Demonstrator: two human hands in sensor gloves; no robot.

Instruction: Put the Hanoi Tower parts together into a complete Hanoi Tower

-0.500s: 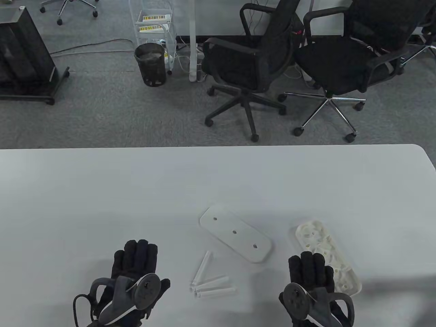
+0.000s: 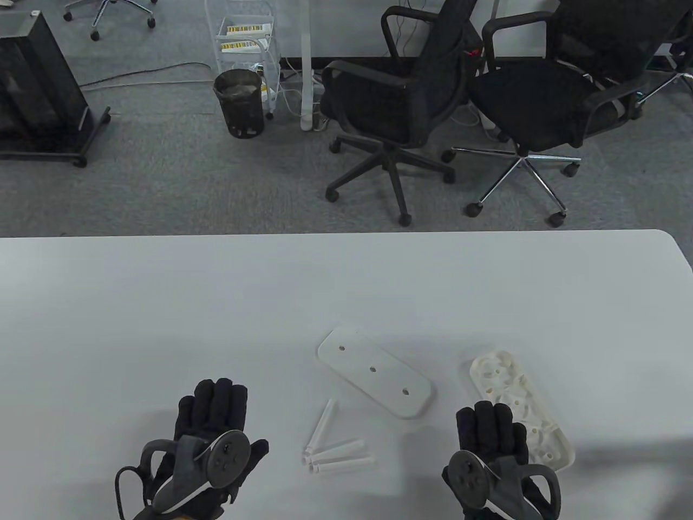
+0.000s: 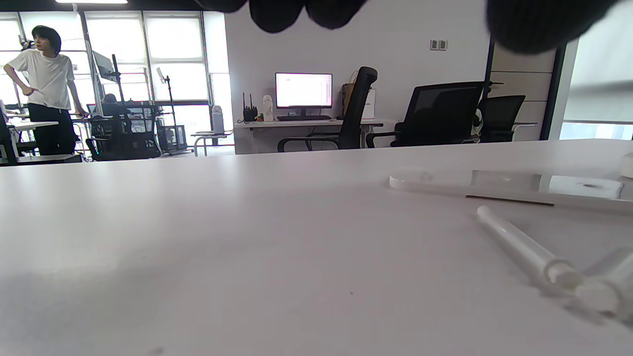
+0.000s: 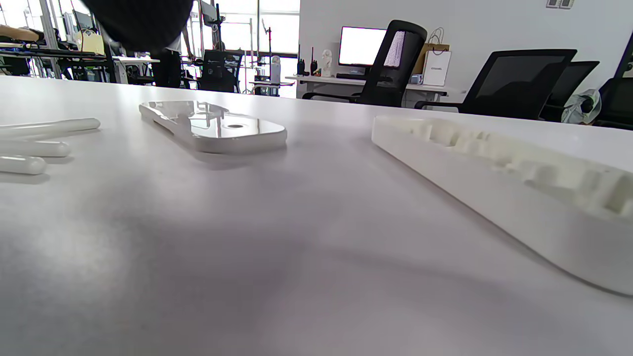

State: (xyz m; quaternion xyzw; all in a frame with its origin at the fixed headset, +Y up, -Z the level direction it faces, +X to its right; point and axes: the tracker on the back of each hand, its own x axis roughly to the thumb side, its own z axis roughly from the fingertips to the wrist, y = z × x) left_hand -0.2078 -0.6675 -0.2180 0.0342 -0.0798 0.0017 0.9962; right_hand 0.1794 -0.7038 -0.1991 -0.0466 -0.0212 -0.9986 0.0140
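A flat white base plate [image 2: 376, 378] with three holes lies at the table's middle; it also shows in the right wrist view [image 4: 212, 126] and the left wrist view [image 3: 504, 184]. Three white pegs [image 2: 335, 441] lie in front of it, also in the left wrist view [image 3: 524, 249] and the right wrist view [image 4: 34, 143]. A white ribbed base tray [image 2: 522, 411] lies at the right, also in the right wrist view [image 4: 504, 168]. My left hand [image 2: 211, 433] rests flat, empty, left of the pegs. My right hand [image 2: 492, 439] rests flat, empty, beside the tray's near left side.
The white table [image 2: 216, 303] has its far edge near mid-frame and a rounded right corner. Two black office chairs [image 2: 395, 108] and a bin [image 2: 238, 103] stand on the floor beyond it.
Both hands have slid slightly back toward the near edge; the left tracker has tilted a little. The parts have not moved.
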